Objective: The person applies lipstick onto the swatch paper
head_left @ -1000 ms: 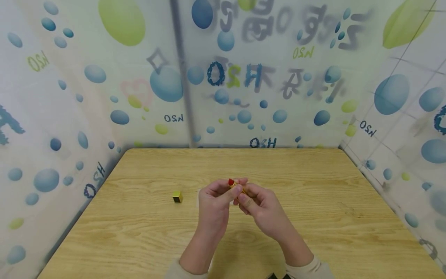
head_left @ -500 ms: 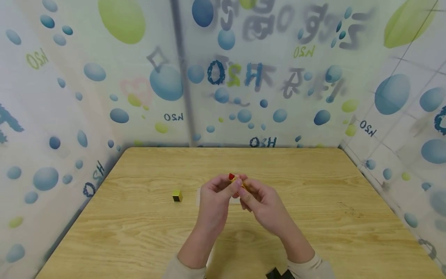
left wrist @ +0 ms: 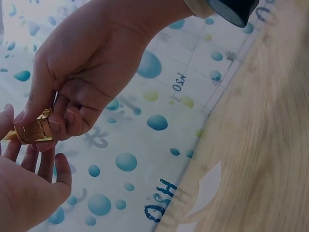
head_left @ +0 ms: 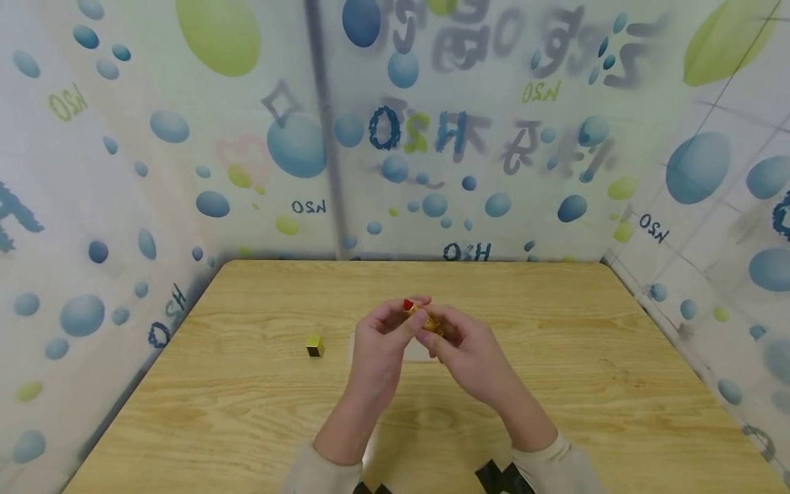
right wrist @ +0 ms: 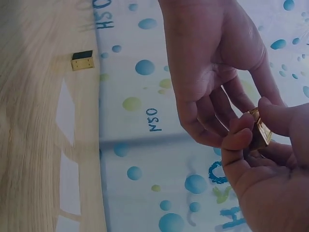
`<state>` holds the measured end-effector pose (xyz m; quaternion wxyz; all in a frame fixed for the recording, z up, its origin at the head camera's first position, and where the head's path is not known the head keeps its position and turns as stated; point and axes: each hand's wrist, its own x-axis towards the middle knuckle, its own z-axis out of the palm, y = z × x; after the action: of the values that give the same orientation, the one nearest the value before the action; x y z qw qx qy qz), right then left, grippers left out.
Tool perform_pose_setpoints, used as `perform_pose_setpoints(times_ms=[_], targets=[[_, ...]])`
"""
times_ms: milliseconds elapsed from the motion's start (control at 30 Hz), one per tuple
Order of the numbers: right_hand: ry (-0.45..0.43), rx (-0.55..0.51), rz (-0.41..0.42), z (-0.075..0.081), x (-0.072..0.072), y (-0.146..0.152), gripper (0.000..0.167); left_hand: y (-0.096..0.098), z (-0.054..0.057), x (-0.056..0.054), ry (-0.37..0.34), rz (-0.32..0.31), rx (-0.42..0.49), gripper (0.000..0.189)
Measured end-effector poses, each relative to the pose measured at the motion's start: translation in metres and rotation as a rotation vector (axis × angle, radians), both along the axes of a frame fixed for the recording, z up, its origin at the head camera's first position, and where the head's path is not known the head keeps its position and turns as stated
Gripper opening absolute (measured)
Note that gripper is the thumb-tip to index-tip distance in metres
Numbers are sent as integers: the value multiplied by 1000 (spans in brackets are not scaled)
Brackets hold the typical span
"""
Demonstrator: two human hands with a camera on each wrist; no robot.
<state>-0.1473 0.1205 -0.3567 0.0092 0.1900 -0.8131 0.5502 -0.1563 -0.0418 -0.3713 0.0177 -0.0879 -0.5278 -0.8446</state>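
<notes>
Both hands hold a gold lipstick (head_left: 433, 324) above the middle of the table, its red tip (head_left: 408, 304) pointing up and to the left. My left hand (head_left: 378, 350) pinches the tube near the red end. Thumb and fingers of my right hand (head_left: 472, 353) grip the square gold base (left wrist: 35, 130), also seen in the right wrist view between the fingertips. Part of the tube is hidden by the fingers. To the left on the table stands a small gold-and-black lipstick cap (head_left: 315, 346), apart from both hands.
Behind the hands, a white sheet (head_left: 416, 351) lies on the wooden table (head_left: 247, 405). White pieces (right wrist: 70, 181) show on the wood in the right wrist view. A bubble-patterned curtain (head_left: 407, 226) borders the table. Black wrist-mounted gear (head_left: 503, 477) sits by the right sleeve.
Both hands have risen slightly with the lipstick. More of its gold base shows between the right fingers, and more of the white sheet shows below. The cap stays in place.
</notes>
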Motion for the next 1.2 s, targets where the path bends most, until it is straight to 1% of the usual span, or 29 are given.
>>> perform_pose_setpoints(times_ms=[133,267,400,533,700,800,933,1033,1100,1200], targets=[[3,13,-14,1,-4,2,38,-2,-1,-3,-13,1,-26,12],[2,28,-36,3,-8,9,40,-7,-3,-7,-30,0,-71,19],[0,50,-55,5,-12,17,41,-13,-3,-12,-15,7,-112,24],[7,60,-65,6,-16,25,42,-17,-3,-19,0,21,-136,25],[3,85,-86,6,-20,34,43,-19,-5,-24,-22,36,-178,26],[-1,106,-91,5,-23,38,44,-19,-9,-26,-42,37,-218,26],[-13,117,-91,2,-25,43,43,-19,-13,-28,-70,42,-310,25],[-25,128,-97,0,-26,45,42,-18,-17,-30,-74,54,-406,25],[-33,140,-106,-1,-26,47,43,-17,-19,-32,-59,70,-477,24],[-39,163,-119,-3,-27,50,44,-15,-23,-34,1,100,-602,26]])
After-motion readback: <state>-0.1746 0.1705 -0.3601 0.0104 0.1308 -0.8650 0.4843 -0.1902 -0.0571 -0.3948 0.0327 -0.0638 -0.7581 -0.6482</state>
